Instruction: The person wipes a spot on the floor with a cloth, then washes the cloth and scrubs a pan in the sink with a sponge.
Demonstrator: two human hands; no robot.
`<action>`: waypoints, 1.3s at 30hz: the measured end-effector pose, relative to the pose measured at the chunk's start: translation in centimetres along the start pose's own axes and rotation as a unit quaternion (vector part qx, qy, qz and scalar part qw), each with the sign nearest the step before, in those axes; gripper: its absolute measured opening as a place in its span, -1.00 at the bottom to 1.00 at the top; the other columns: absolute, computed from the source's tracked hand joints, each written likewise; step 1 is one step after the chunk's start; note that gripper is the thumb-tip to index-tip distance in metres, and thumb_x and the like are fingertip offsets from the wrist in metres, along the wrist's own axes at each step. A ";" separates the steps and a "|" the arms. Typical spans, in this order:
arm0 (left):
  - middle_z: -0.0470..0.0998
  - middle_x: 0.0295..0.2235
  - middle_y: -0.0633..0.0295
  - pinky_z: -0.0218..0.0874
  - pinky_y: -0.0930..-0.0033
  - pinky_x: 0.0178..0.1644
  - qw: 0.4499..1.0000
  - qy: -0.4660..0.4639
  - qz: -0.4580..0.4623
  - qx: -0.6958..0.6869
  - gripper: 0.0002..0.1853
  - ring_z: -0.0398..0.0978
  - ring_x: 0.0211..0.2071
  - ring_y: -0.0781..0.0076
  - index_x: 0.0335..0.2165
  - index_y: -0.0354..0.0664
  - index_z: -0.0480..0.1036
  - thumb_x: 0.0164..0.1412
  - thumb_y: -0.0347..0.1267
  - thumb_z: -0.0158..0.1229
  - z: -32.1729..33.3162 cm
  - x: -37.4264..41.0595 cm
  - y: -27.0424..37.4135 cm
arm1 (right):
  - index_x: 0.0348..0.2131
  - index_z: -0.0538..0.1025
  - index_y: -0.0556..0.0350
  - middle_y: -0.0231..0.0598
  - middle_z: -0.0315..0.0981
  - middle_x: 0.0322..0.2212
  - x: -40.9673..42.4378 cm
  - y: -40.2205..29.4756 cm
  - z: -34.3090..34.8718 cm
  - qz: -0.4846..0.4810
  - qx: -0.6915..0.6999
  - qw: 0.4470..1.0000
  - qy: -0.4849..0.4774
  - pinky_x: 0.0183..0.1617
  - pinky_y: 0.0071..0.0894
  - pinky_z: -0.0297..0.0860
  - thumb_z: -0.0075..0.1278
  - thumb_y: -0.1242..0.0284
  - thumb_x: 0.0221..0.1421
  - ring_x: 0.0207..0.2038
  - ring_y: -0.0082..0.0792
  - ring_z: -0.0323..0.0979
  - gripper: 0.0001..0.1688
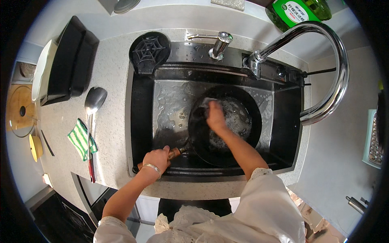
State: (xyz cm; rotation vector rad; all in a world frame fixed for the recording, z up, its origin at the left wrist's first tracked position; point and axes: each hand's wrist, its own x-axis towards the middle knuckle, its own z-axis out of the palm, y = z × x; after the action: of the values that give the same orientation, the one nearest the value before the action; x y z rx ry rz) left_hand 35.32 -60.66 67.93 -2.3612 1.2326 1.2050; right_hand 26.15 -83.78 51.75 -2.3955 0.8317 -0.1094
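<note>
A dark frying pan (255, 130) with foamy water inside lies tilted in the black sink (288, 139). My left hand (156, 160) is closed round the pan's wooden handle (174, 153) above the sink's front left edge. Inside the pan, at its upper left wall, my right hand (216, 117) presses a pale scrubbing pad or cloth (209, 100), which is blurred and mostly hidden by the fingers. Suds and water spots cover the sink's floor to the left of the pan.
The chrome faucet (340, 70) arches over the sink's right side, and a soap dispenser pump (220, 45) stands behind. On the left counter lie a metal ladle or spatula (94, 98), a striped green cloth (79, 139) and a black bin (79, 66). A green detergent bottle (279, 15) stands at the back.
</note>
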 end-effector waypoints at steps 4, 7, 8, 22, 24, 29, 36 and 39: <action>0.46 -0.48 0.05 0.30 0.23 -0.35 1.000 0.005 0.001 -0.005 -0.60 0.44 -0.40 0.13 -0.30 -0.20 0.24 -0.15 -0.30 0.14 0.2 -0.1 -0.2 | -0.24 0.25 0.15 -0.04 0.34 -0.39 0.0 4.7 -5.2 0.220 -0.131 0.952 -0.166 -0.36 -0.13 0.27 -0.02 0.56 -0.14 -0.43 -0.05 0.31 -0.62; 0.46 -0.48 0.05 0.30 0.23 -0.35 1.000 0.011 0.014 -0.002 -0.61 0.44 -0.40 0.12 -0.31 -0.20 0.24 -0.15 -0.30 0.14 0.0 -0.1 0.0 | -0.28 0.24 0.23 0.04 0.27 -0.34 -5.9 10.6 -3.4 0.204 -0.096 0.971 -0.084 -0.30 -0.10 0.27 0.02 0.55 -0.20 -0.33 0.01 0.29 -0.59; 0.46 -0.48 0.05 0.29 0.23 -0.35 1.000 0.013 0.010 -0.004 -0.62 0.44 -0.40 0.12 -0.31 -0.20 0.24 -0.15 -0.31 0.14 0.1 -0.2 -0.1 | -0.25 0.24 0.24 0.10 0.21 -0.27 -7.0 9.0 -3.8 0.200 -0.117 0.957 -0.172 -0.26 -0.12 0.27 -0.03 0.52 -0.18 -0.25 0.04 0.25 -0.59; 0.46 -0.46 0.06 0.30 0.23 -0.35 1.000 -0.006 -0.008 -0.013 -0.58 0.44 -0.39 0.12 -0.28 -0.19 0.23 -0.15 -0.29 0.15 0.2 -0.1 -0.3 | -0.07 0.20 0.28 0.09 0.26 -0.18 -1.7 6.2 -4.6 0.111 -0.124 0.980 -0.105 -0.11 -0.20 0.21 -0.22 0.44 0.02 -0.18 -0.01 0.27 -0.54; 0.46 -0.45 0.06 0.30 0.23 -0.35 1.000 -0.010 -0.008 -0.017 -0.58 0.44 -0.38 0.12 -0.27 -0.19 0.23 -0.14 -0.29 0.15 0.0 -0.2 -0.2 | -0.11 0.23 0.31 0.12 0.27 -0.21 -4.4 5.7 -6.5 0.230 -0.063 0.958 -0.158 -0.13 -0.09 0.21 -0.71 0.21 0.18 -0.20 0.10 0.26 -0.39; 0.46 -0.45 0.06 0.29 0.23 -0.35 1.000 -0.016 -0.007 -0.016 -0.57 0.44 -0.39 0.13 -0.27 -0.20 0.23 -0.13 -0.29 0.15 0.0 0.0 0.0 | -0.11 0.21 0.29 0.16 0.23 -0.20 -8.6 0.1 -3.5 0.093 -0.075 0.866 -0.486 -0.15 -0.10 0.25 -0.06 0.53 -0.18 -0.14 0.07 0.24 -0.45; 0.46 -0.45 0.05 0.29 0.22 -0.35 1.000 -0.016 -0.015 -0.010 -0.60 0.43 -0.38 0.12 -0.30 -0.20 0.24 -0.13 -0.29 0.15 -0.1 0.0 0.1 | -0.18 0.25 0.30 0.00 0.31 -0.32 -0.5 4.2 -0.1 -0.014 -0.079 0.996 -0.036 -0.25 -0.21 0.29 -0.20 0.50 -0.06 -0.25 -0.06 0.32 -0.62; 0.45 -0.45 0.05 0.30 0.22 -0.35 1.000 -0.024 -0.016 -0.010 -0.59 0.44 -0.39 0.12 -0.29 -0.20 0.23 -0.14 -0.28 0.15 -0.3 0.0 0.2 | -0.17 0.24 0.33 0.07 0.32 -0.30 -1.8 7.1 -2.4 0.172 -0.046 0.982 -0.068 -0.35 -0.10 0.30 -0.25 0.59 -0.02 -0.29 -0.01 0.34 -0.66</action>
State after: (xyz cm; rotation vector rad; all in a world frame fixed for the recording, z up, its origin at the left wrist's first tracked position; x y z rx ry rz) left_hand 35.33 -61.01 68.17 -2.3416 1.1696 1.2634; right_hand 20.28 -88.37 49.92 -2.2749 1.1902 0.2316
